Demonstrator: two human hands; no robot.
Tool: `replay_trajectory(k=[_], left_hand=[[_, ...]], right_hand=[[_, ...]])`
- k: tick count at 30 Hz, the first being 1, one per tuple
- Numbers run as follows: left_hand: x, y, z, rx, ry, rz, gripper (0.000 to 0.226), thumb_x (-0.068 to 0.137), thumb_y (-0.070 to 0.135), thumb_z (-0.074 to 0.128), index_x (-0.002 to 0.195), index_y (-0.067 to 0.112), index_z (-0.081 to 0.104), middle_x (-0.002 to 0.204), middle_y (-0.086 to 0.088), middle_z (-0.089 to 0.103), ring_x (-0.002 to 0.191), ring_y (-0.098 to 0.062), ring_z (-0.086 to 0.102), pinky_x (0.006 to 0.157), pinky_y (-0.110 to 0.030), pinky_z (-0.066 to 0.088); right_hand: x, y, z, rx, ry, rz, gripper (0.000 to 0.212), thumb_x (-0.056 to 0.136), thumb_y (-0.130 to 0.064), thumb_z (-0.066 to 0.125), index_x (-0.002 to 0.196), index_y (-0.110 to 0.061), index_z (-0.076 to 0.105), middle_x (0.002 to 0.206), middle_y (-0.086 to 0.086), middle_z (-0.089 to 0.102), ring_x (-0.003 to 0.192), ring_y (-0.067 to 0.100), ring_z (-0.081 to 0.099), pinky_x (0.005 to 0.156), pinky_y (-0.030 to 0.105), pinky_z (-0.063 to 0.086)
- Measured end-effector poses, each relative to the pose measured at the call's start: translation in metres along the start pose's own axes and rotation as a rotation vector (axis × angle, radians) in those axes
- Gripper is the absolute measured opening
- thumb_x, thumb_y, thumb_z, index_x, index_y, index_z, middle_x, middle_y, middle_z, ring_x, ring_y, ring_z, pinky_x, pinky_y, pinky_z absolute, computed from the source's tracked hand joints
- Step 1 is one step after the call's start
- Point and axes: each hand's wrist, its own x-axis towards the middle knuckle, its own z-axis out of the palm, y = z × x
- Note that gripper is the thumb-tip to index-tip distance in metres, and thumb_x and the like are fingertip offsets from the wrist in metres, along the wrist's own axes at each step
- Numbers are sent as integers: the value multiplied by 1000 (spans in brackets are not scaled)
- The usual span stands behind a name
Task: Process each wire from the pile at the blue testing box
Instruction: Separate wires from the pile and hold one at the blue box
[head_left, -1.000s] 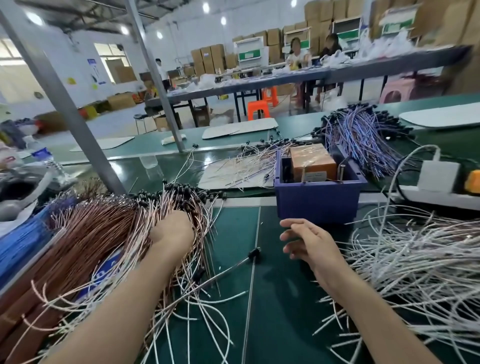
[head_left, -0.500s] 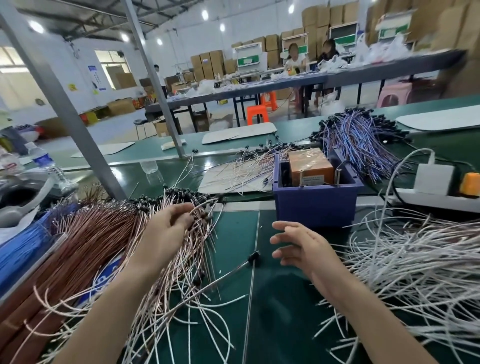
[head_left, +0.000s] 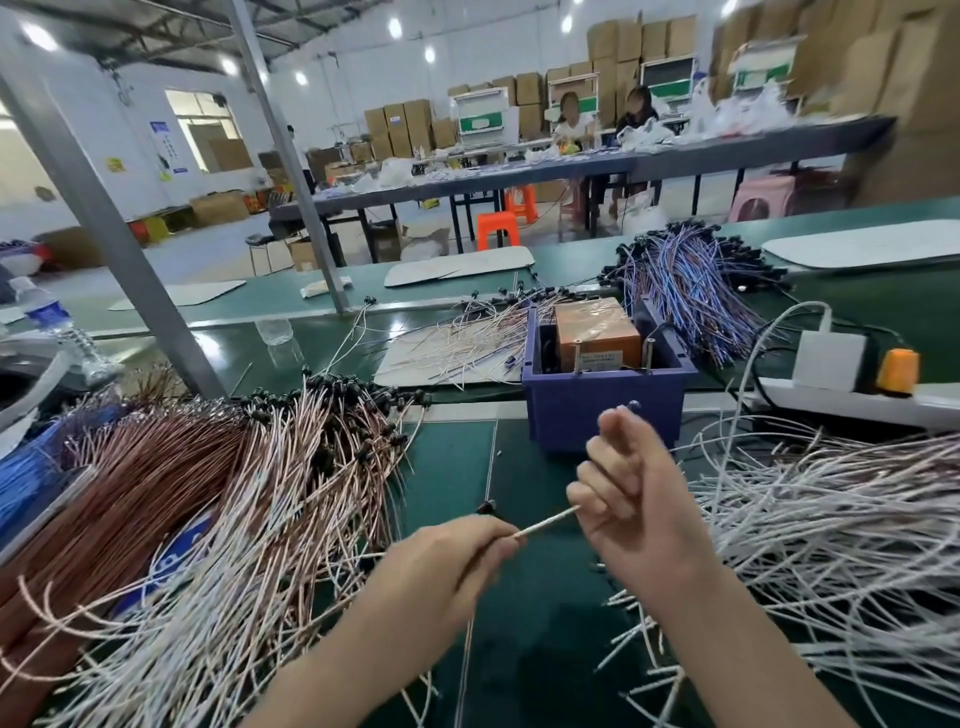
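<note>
Your left hand (head_left: 457, 561) pinches one wire (head_left: 545, 522); right hand (head_left: 628, 499) curls at its tip, grip unclear. Not yet at blue box (head_left: 602, 415); big pile (head_left: 234, 493) awaits.

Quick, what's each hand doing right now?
Left hand: pinching a wire.
Right hand: fingers curled at the wire's other end; grip cannot be told.

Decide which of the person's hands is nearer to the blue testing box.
Right. The right hand sits just in front of the blue testing box; the left hand is farther back and left, pinching a wire.
</note>
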Motion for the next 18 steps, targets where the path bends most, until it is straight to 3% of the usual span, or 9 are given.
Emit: replay_trajectory(k=[3,5,7,9,11,12,15,18], left_hand=[[1,-12,-25,159,35,25,49,95,61,30,111,35,68,89,37,57,81,16,57,79,-11,47],[7,-15,-43,297,78,76,49,97,56,32,109,28,71,93,29,61,81,12,57,82,-23,55],[19,-14,-58,487,200,208,38,100,46,43,101,24,74,92,16,69,81,-4,63,79,-36,57],[34,-5,-66,601,286,297,16,92,35,63,98,25,75,98,6,71,96,-19,62,89,-42,50],[48,8,-60,677,270,352,23,77,23,80,99,30,75,119,-2,67,122,-28,51,108,-49,36],[53,16,-54,695,234,384,28,75,20,79,99,31,74,130,-5,61,133,-31,44,116,-54,27],[64,27,-39,703,250,434,25,83,12,73,106,24,72,151,-13,45,152,-34,20,123,-57,13],[66,28,-24,519,441,301,37,95,11,68,131,15,62,160,-12,31,155,-30,12,126,-46,13]], right_hand=[[-3,-17,-3,-62,29,-36,20,96,-36,58,93,-21,71,48,-6,26,33,5,18,33,21,19],[-4,-21,-3,-179,58,-30,26,102,-34,51,99,-18,72,50,-5,29,33,6,17,34,22,15],[-5,-15,1,-418,66,-19,29,106,-30,44,112,-14,68,57,-1,44,35,8,20,34,22,16],[-6,-4,5,-641,27,-17,27,107,-28,43,119,-21,67,80,2,69,37,8,23,35,21,19],[-7,7,9,-761,-43,24,27,106,-35,45,120,-30,67,108,-3,76,37,7,26,35,19,20],[-8,10,10,-785,-86,40,28,103,-40,46,117,-33,69,112,-4,76,36,7,27,35,19,21],[-9,13,7,-767,-128,-16,28,94,-48,53,105,-37,76,84,-3,74,37,6,27,35,18,22],[-3,10,0,-730,-30,-114,26,89,-45,58,103,-36,79,61,-2,55,41,7,26,37,17,21]])
